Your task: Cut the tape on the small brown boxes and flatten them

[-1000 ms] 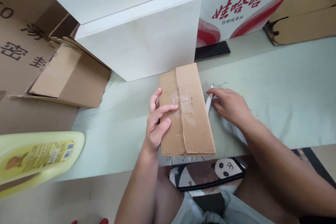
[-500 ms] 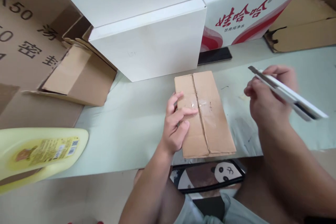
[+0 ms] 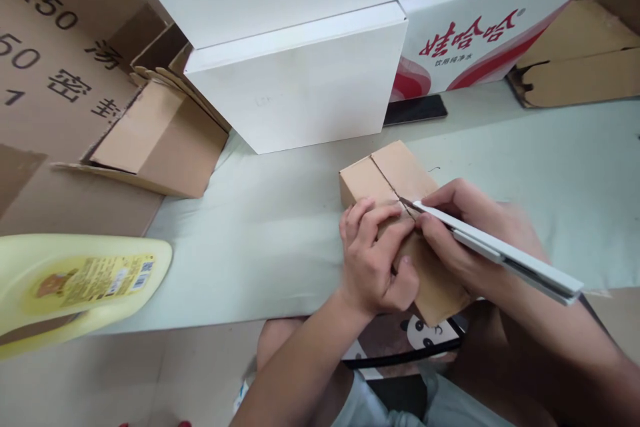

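Observation:
A small brown cardboard box [image 3: 387, 177] lies on the pale green table top [image 3: 280, 240], its flaps meeting in a centre seam. My left hand [image 3: 375, 257] is closed over the near part of the box, fingers curled on its top. My right hand [image 3: 463, 240] grips a white utility knife [image 3: 500, 250] like a pen. The blade tip touches the seam just beyond my left fingers. The near end of the box is hidden by both hands.
Two stacked white boxes [image 3: 300, 73] stand behind the small box, with a red-and-white printed carton [image 3: 480, 33] to their right. A dark phone [image 3: 415, 109] lies at the carton's foot. Brown cartons [image 3: 155, 140] sit left, flattened cardboard [image 3: 580, 73] far right, a yellow bottle [image 3: 75, 287] near left.
My right hand lifted the white knife off the table and brought it down onto the box seam. The box turned and my left hand closed over it.

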`<act>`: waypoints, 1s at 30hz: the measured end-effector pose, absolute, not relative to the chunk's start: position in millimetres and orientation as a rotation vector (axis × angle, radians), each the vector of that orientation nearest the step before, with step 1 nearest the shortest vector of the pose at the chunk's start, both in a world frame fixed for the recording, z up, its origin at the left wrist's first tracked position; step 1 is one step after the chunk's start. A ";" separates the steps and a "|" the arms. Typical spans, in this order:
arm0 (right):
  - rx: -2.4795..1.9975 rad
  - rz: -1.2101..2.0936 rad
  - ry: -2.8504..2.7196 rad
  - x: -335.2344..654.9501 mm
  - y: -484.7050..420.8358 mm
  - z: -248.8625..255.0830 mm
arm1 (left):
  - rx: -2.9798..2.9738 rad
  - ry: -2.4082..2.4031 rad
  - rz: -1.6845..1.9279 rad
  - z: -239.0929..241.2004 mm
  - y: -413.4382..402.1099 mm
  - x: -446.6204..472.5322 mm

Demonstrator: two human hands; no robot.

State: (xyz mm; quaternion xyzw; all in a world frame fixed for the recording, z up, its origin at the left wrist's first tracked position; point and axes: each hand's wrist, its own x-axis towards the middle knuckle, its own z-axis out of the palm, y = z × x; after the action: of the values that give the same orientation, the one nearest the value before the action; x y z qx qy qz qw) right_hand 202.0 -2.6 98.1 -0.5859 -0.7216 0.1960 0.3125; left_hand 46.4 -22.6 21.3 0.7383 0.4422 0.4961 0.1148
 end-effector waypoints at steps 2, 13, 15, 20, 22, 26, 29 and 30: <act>-1.584 0.498 -1.922 200.7 -1.4 98.1 | 2.147 1.298 1.444 20.2 -22.2 45.4; -1.529 0.499 -1.908 207.4 -5.9 93.6 | 2.162 1.297 1.531 17.3 -21.6 45.4; -1.547 0.473 -1.922 207.1 -6.8 93.3 | 2.171 1.288 1.513 17.3 -21.2 44.0; -1.553 0.404 -1.926 205.1 -6.7 94.0 | 2.177 1.263 1.493 17.4 -20.9 40.8; -1.552 0.387 -1.937 205.7 -7.1 94.2 | 2.174 1.267 1.501 17.4 -20.9 41.0; -1.561 0.378 -1.956 206.8 -7.7 94.4 | 2.185 1.284 1.532 17.1 -20.7 42.3; -1.563 0.369 -1.948 206.1 -7.3 93.7 | 2.195 1.280 1.537 17.3 -20.6 42.0; -1.563 0.365 -1.946 205.7 -7.1 93.3 | 2.196 1.277 1.529 17.5 -20.7 41.6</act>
State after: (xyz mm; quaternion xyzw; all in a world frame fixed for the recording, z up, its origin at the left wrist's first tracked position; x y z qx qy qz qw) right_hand 205.7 -7.1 93.3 -0.5902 -0.7348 0.1378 0.3047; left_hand 41.6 -20.7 17.5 0.7376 0.4292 0.5138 0.0881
